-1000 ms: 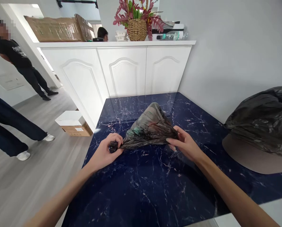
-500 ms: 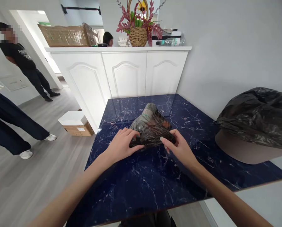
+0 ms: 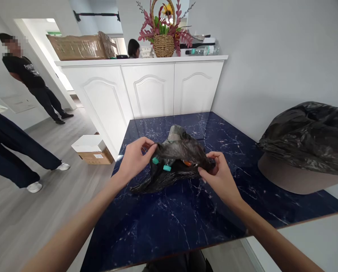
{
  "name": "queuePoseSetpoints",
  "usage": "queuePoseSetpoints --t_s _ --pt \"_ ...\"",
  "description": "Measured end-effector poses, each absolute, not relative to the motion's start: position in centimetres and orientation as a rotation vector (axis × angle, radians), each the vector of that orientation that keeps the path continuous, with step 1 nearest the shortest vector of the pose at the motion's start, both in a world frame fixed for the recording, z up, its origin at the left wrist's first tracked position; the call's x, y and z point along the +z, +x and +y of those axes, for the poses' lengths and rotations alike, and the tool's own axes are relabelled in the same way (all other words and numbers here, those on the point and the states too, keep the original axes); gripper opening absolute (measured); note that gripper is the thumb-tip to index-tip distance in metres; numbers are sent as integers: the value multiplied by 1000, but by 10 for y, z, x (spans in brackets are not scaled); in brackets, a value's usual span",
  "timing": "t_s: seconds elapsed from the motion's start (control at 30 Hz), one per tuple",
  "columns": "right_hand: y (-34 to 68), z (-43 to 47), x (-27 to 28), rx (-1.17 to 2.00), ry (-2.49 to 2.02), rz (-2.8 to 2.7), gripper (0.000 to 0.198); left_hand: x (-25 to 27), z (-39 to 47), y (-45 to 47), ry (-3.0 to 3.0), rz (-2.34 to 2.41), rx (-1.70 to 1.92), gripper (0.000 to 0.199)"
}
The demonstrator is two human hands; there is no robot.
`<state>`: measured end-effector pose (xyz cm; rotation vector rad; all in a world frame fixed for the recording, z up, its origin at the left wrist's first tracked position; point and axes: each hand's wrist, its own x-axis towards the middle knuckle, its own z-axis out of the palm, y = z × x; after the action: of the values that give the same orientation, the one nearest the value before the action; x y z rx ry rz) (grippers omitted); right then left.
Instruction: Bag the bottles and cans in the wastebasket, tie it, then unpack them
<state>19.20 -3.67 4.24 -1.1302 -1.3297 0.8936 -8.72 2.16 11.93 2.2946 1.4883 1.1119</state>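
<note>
Cabinet (image 3: 147, 90) with a flower basket (image 3: 163, 46), taped carton (image 3: 76, 48) and clear bottle (image 3: 204, 50) on top stands beyond the blue marbled table (image 3: 169, 223); at right, a bulky black bag (image 3: 307, 136) covers part of a taupe object (image 3: 287, 177). Mid-table, a thin crumpled black bag (image 3: 182, 150) gapes, showing two teal caps (image 3: 167, 167) and something orange (image 3: 187, 163). Left hand (image 3: 136, 158) pinches its lifted rim; right hand (image 3: 219, 175) pinches its right end.

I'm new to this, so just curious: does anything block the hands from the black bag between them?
Nothing visible does: the left hand pinches the black bag, and the right hand grips its right end. Two teal caps show in its opening.
</note>
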Motion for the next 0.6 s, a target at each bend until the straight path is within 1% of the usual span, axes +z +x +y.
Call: queuePoseSetpoints --t_s 0.07,0.17,0.2,0.23,0.27,0.33,0.43,0.5,0.6 --pt "192 -41 48 911 -1089 -1323 40 119 11 -81 2388 1651 1255 15" --pt "187 -48 51 963 -995 -1315 42 105 -21 -67 2498 1685 1449 27" --pt "185 -51 51 979 -970 -1323 42 97 -31 -63 2577 1593 1363 22" --pt "183 -53 52 995 -952 -1336 41 89 -38 -61 2652 1519 1200 16" --pt "181 -56 53 1011 -938 -1349 41 81 -42 -60 2687 1504 1056 14" --pt "178 -59 56 1038 -913 -1375 40 65 -38 -61 2660 1609 869 24" --pt "176 -58 58 1066 -882 -1404 41 47 -13 -67 2561 1803 797 33" --pt "176 -54 56 1069 -874 -1417 43 39 3 -70 2574 1804 746 28" --pt "178 -47 49 1062 -870 -1402 43 36 7 -75 2609 1770 699 8"
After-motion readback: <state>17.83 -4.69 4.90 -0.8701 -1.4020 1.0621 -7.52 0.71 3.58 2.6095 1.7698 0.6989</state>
